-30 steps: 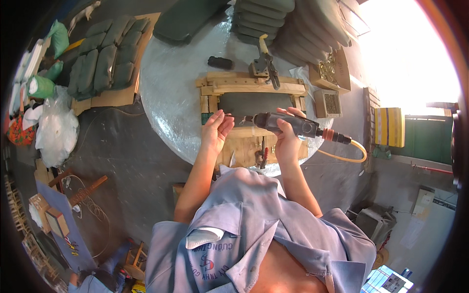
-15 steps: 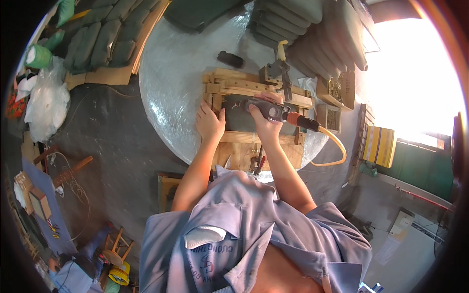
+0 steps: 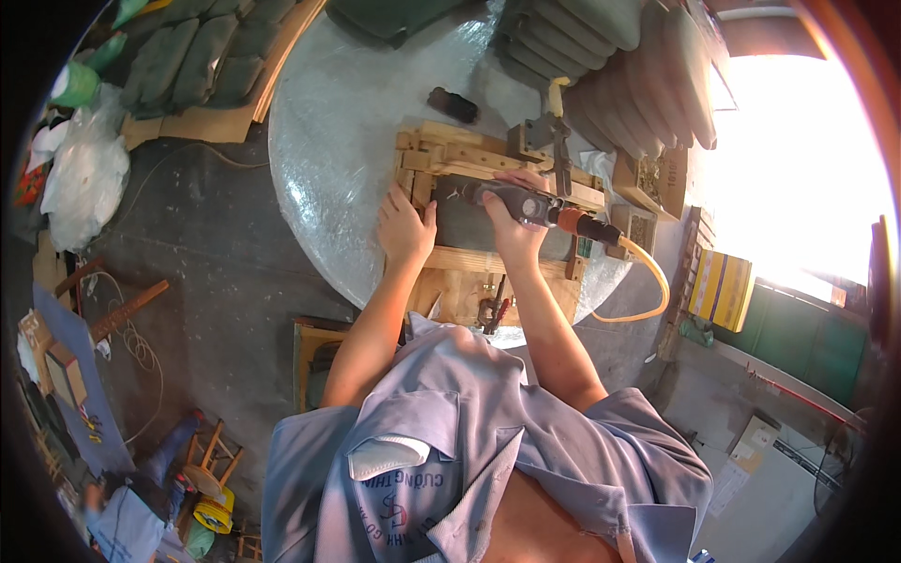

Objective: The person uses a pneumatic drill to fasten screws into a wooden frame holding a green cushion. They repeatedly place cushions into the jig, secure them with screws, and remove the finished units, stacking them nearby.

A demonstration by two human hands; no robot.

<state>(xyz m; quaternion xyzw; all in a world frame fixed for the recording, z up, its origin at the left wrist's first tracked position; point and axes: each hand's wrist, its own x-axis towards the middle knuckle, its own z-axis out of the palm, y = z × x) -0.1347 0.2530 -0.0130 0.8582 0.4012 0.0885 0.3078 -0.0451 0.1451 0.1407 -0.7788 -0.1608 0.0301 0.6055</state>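
My right hand (image 3: 516, 235) is wrapped round a dark air-powered tool (image 3: 511, 201), which lies nearly level with its nose to the left. An orange-and-black coupling joins it to a yellow hose (image 3: 662, 277). Under the tool is a dark grey padded piece (image 3: 554, 242), set inside a wooden jig (image 3: 469, 157). My left hand (image 3: 404, 230) rests on the jig's left end, fingers stretched out and thumb apart. A toggle clamp (image 3: 561, 155) stands at the jig's far right. The tool's tip and what it touches are too small to make out.
The jig sits on a round, plastic-wrapped table (image 3: 319, 188) with a small black object (image 3: 453, 105) beyond it. Grey cushions (image 3: 619, 84) are stacked at the far right, near boxes (image 3: 648, 183). Dark pads (image 3: 206, 66) lie at the far left. Another person (image 3: 141, 516) is at lower left.
The view has shifted slightly, so the table and jig sit a little differently in it. Both hands keep their places, the right still holding the tool over the padded piece.
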